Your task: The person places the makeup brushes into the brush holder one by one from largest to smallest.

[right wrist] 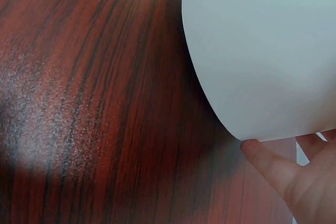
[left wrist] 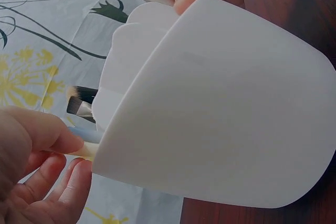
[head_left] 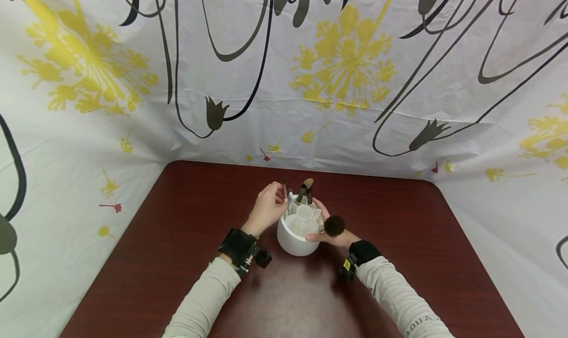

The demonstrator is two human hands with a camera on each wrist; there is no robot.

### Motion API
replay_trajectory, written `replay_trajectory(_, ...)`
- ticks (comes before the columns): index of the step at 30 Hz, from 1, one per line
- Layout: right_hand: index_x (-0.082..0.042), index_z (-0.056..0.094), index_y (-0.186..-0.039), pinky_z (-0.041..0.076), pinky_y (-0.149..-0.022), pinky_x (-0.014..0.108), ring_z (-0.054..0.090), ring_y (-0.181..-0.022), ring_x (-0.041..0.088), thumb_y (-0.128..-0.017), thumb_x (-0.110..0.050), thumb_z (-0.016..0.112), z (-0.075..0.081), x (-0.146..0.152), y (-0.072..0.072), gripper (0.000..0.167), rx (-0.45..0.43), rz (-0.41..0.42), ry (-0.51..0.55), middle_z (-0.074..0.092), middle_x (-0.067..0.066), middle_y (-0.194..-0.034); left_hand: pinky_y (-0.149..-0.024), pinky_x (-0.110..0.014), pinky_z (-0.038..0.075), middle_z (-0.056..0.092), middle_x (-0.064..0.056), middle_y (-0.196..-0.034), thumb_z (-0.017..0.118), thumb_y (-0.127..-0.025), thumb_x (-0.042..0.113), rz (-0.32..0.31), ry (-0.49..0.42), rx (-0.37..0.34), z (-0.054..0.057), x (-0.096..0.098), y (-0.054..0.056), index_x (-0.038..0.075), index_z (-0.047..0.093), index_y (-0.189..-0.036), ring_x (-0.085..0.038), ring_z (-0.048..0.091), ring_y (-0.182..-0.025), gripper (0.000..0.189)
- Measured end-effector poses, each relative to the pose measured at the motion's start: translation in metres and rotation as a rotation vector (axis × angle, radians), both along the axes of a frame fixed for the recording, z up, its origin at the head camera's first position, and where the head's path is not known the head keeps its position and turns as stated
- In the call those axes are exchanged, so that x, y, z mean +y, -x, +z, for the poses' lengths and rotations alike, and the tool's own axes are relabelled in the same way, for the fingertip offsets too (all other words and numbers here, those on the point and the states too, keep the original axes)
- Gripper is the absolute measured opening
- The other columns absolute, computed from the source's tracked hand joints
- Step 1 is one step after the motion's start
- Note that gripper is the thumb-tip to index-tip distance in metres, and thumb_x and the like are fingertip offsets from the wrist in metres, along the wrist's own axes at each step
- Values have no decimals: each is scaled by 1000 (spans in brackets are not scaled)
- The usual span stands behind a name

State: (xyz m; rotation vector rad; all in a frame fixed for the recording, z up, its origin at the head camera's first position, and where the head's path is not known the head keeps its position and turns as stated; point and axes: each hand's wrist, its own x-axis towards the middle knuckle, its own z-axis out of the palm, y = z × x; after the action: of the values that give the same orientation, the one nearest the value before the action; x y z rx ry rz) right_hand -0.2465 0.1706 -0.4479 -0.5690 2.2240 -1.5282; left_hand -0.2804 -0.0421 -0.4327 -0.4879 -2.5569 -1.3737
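Observation:
A white round brush holder (head_left: pixel 298 242) with petal-shaped compartments sits on the table, several makeup brushes in it. My left hand (head_left: pixel 266 209) is at its left rim, pinching the pale yellow handle (left wrist: pixel 88 151) of a slim brush between thumb and fingers. The handle's lower end is hidden behind the holder's wall. Next to it stands a light blue stick (left wrist: pixel 86 134). From the right, my right hand (head_left: pixel 346 240) grips the holder, thumb at the near rim and fingers round the far side. A big fluffy dark brush (head_left: pixel 334 225) leans out above that hand.
Dark and tan brushes (head_left: pixel 308 183) stand at the holder's back. The dark red wood-grain table (head_left: pixel 199 214) has rounded far corners. A white cloth (head_left: pixel 248 81) with yellow and grey plant prints hangs behind and beside it.

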Motion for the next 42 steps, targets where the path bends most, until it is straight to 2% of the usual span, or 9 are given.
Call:
replay_trajectory(4,1,-7,-141,-1,-103,60,1,-134,40,-73,-19,72,2,-1,-1,106,-12,0,6,-10,26,-146,-68,-26,51,57,-8,-88,65,-74,2,4,-19,2,0,0,-1,4,53,-98,-18,62,-75,27)
replay_trajectory(12,0,-8,-142,1,-104,59,5,-133,40,-74,-21,72,0,0,0,106,-28,-1,-1,-6,26,-146,-69,-29,51,59,-7,-89,65,-79,11,33,-20,-57,-1,-6,-2,4,51,-105,-18,61,-79,30)
replay_trajectory(20,5,-8,-140,3,-103,61,1,-134,42,-73,-23,74,3,2,-3,110,24,29,-15,-5,29,-145,-69,-33,50,59,-8,-90,64,-83,21,63,-13,-97,-8,-27,0,5,53,-104,-20,60,-81,29)
replay_trajectory(24,5,-11,-139,4,-103,61,-1,-133,42,-71,-14,74,6,4,-7,110,32,47,-11,-10,29,-145,-71,-35,50,59,-8,-90,63,-84,21,81,10,-104,-13,-41,3,3,54,-104,-20,60,-81,29)
replay_trajectory(27,4,-11,-139,7,-103,59,2,-133,40,-70,-6,73,4,5,-8,110,34,29,-8,-9,28,-144,-71,-34,50,59,-8,-89,63,-84,19,92,30,-107,-18,-50,6,3,54,-102,-19,61,-79,26)
replay_trajectory(30,6,-7,-138,13,-102,56,12,-130,40,-66,-2,75,-1,6,-7,110,61,-11,-1,2,29,-141,-71,-34,50,59,-8,-90,62,-83,17,96,34,-118,-20,-57,7,3,54,-100,-20,61,-79,24)
replay_trajectory(34,11,-3,-135,18,-100,56,20,-126,44,-60,-8,81,-6,6,-3,114,134,-50,-5,12,32,-134,-72,-35,50,59,-9,-92,62,-83,16,96,32,-140,-22,-60,7,3,54,-100,-21,61,-81,23)
replay_trajectory(38,10,-7,-137,14,-100,62,10,-129,48,-59,-14,84,-5,5,-1,122,174,-51,0,5,34,-137,-72,-35,50,59,-10,-93,63,-83,15,93,33,-158,-24,-62,7,2,54,-101,-22,61,-81,24)
replay_trajectory(42,6,-13,-139,8,-102,63,-3,-133,44,-62,-12,81,-2,4,-1,122,135,-28,-1,-9,30,-144,-71,-35,50,60,-10,-93,63,-82,15,97,40,-171,-25,-63,8,1,55,-101,-22,61,-83,24)
